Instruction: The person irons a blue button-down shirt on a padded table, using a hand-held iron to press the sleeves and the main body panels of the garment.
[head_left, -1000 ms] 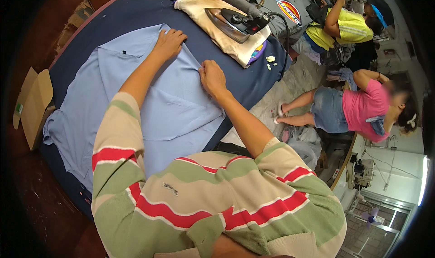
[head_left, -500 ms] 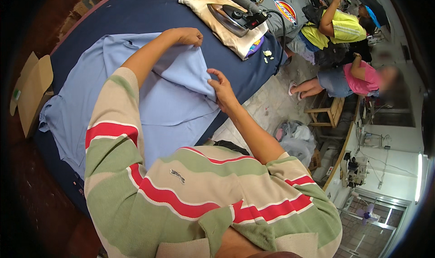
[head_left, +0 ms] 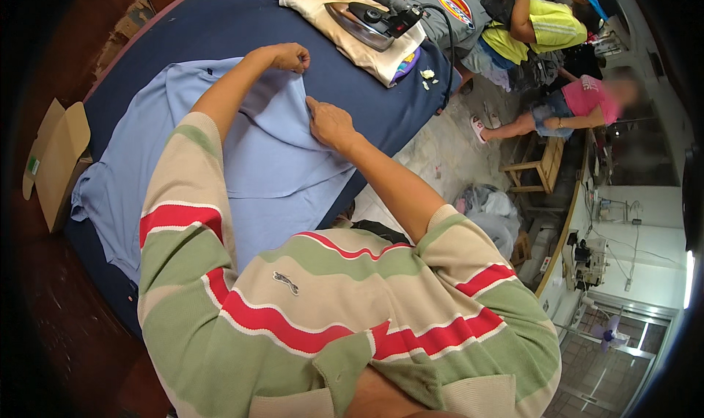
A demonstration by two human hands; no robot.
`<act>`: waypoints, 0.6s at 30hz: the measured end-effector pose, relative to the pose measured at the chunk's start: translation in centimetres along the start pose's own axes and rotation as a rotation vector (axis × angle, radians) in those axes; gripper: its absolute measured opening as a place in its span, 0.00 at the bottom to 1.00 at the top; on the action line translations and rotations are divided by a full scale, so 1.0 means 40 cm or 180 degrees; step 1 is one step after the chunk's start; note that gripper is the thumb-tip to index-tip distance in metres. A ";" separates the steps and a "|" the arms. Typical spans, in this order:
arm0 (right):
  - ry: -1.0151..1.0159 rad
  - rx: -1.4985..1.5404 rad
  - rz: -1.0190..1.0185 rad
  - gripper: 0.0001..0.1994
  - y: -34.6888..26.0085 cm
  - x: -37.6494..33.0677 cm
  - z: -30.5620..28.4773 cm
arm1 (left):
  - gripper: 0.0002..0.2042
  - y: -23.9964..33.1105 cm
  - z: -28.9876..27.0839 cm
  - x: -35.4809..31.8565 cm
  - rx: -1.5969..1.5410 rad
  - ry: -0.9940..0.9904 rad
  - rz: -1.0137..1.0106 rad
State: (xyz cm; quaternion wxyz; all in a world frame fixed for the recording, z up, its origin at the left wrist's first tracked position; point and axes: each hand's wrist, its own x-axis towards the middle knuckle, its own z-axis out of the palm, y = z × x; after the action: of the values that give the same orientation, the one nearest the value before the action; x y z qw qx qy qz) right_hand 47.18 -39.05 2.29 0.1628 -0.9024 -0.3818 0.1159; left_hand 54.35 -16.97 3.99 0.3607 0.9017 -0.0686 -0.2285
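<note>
A light blue shirt (head_left: pixel 154 147) lies spread over a dark blue padded ironing surface (head_left: pixel 220 22). Its far right edge is lifted between my two hands. My left hand (head_left: pixel 288 56) is closed on the upper part of that edge, fingers curled. Just below and to the right, my right hand (head_left: pixel 331 124) pinches the same edge, thumb and fingertips at the cloth. Soft folds run through the shirt beneath the left forearm, which hides part of it.
An iron (head_left: pixel 363 23) rests on a cream cloth (head_left: pixel 308 0) beyond my hands, its cord hanging right. At the left stands an open cardboard box (head_left: pixel 62 165). Two people are to the right, near a wooden stool (head_left: pixel 539 165). Bagged cloth (head_left: pixel 491 213) lies on the floor.
Both hands have shifted left with the shirt's edge, and the right hand has risen and changed its hold. The person in pink has turned and stretched out an arm.
</note>
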 end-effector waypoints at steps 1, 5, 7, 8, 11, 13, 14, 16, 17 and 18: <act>0.0121 -0.0035 -0.0107 0.20 -0.001 0.001 0.009 | 0.09 -0.009 0.000 -0.007 0.0042 0.0061 -0.0054; 0.0108 -0.0132 -0.0074 0.23 -0.003 -0.006 0.017 | 0.10 -0.019 0.010 -0.016 -0.0051 0.0306 -0.0080; 0.0067 -0.0203 -0.0009 0.24 -0.014 -0.014 0.013 | 0.10 -0.013 0.011 -0.014 0.0030 0.0313 -0.0120; -0.0062 -0.0113 0.0082 0.26 -0.018 -0.015 -0.004 | 0.10 -0.015 0.011 -0.007 -0.0022 0.0372 -0.0028; 0.0012 -0.0106 0.0115 0.27 -0.028 -0.004 0.010 | 0.09 -0.076 0.009 0.017 -0.0161 0.0323 0.0370; -0.0082 -0.0391 0.0238 0.28 -0.025 -0.007 0.011 | 0.05 -0.089 0.021 0.039 0.0132 0.0624 0.0528; -0.0037 -0.0351 0.0163 0.29 -0.009 -0.006 0.019 | 0.05 -0.092 0.024 0.051 -0.0035 0.0607 0.0535; -0.0097 -0.0268 0.0212 0.30 -0.025 -0.005 0.009 | 0.07 -0.111 0.018 0.048 -0.0590 0.0438 0.0372; -0.0122 -0.0194 0.0127 0.30 -0.038 -0.002 0.005 | 0.08 -0.154 0.012 0.045 -0.0566 0.0437 0.0316; -0.0102 -0.0165 0.0144 0.30 -0.027 -0.002 -0.004 | 0.09 -0.118 0.009 0.039 -0.0515 0.0426 0.0144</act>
State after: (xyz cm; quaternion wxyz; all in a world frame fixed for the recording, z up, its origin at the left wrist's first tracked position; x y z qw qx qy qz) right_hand 46.49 -38.45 2.86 0.1305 -0.9127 -0.3668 0.1241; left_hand 55.36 -14.19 -0.03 0.4412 0.8810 -0.0460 -0.1644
